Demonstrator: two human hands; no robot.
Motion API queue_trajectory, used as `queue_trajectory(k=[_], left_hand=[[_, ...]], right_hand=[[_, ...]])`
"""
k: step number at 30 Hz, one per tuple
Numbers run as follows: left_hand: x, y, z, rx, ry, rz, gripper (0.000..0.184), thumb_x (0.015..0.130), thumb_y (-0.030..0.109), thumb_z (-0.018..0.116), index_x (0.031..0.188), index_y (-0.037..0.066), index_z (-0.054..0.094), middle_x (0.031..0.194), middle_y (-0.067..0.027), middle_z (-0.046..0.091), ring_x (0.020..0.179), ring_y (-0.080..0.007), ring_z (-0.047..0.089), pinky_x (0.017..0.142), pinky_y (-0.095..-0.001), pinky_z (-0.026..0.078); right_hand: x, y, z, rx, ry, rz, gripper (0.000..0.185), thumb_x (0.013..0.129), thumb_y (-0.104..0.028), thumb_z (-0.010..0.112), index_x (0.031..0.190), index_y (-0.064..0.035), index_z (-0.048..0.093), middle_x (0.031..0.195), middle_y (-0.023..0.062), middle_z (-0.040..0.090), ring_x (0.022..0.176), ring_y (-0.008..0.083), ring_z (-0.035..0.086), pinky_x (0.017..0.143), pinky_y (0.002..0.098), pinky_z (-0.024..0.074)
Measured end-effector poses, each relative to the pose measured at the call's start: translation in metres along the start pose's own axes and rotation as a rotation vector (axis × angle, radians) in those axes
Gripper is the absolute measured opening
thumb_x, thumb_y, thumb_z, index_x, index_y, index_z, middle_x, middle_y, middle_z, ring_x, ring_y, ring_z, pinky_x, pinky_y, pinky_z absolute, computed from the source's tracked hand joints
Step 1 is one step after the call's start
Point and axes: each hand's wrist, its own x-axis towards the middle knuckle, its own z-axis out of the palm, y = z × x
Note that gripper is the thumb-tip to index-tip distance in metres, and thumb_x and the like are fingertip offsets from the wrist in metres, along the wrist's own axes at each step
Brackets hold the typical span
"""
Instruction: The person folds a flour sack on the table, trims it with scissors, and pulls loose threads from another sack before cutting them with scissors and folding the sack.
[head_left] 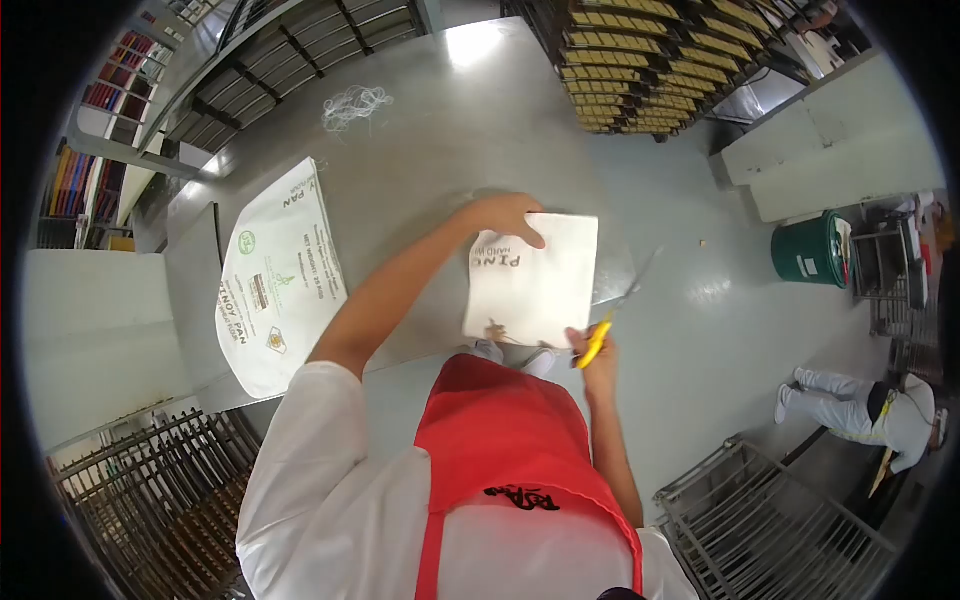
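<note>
Left hand [512,218]: grip closed on far edge of folded white printed sack [545,285], apparently steadying it; right hand [599,368]: grip around yellow-handled scissors [595,345], blades pointing away.

We tag scissor handles [597,342] yellow, held sack [545,290] white with dark lettering, apron [510,420] red, bin [800,249] green.

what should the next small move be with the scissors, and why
Probably swing the scissors in toward the held white bag: the right hand grips their yellow handles while the blurred blades point away past the bag's right side, and the left hand holds its top edge.
</note>
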Motion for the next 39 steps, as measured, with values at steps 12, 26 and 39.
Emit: queue_trajectory(k=[12, 26, 39], left_hand=[[-0.105, -0.085, 0.083, -1.368, 0.681, -0.229, 0.053, 0.094, 0.035, 0.068, 0.124, -0.007, 0.057, 0.111, -0.0115, 0.067, 0.097, -0.0181, 0.065, 0.087, -0.0330, 0.053], [-0.107, -0.047, 0.115, -1.801, 0.778, -0.023, 0.035, 0.095, 0.030, 0.068, 0.113, 0.000, 0.064, 0.105, -0.0073, 0.069, 0.096, -0.0158, 0.067, 0.086, -0.0339, 0.055], [-0.089, -0.006, 0.125, -1.816, 0.991, 0.045, 0.020, 0.099, 0.023, 0.061, 0.101, 0.003, 0.062, 0.091, -0.0021, 0.065, 0.086, -0.0134, 0.065, 0.084, -0.0309, 0.053]], right_hand=[[0.133, -0.104, 0.091, -1.009, 0.065, -0.374, 0.047, 0.083, -0.031, 0.077, 0.108, 0.0031, 0.058, 0.098, 0.0193, 0.070, 0.087, 0.0334, 0.069, 0.073, 0.0404, 0.0520], [0.195, -0.115, 0.107, -1.089, -0.103, -0.523, 0.036, 0.078, -0.034, 0.079, 0.098, -0.0068, 0.065, 0.089, 0.0139, 0.071, 0.083, 0.0372, 0.068, 0.071, 0.0452, 0.0515], [0.250, -0.143, 0.125, -1.197, -0.403, -0.586, 0.033, 0.081, -0.028, 0.070, 0.106, -0.0069, 0.065, 0.100, 0.0160, 0.070, 0.095, 0.0371, 0.066, 0.077, 0.0456, 0.0520]])
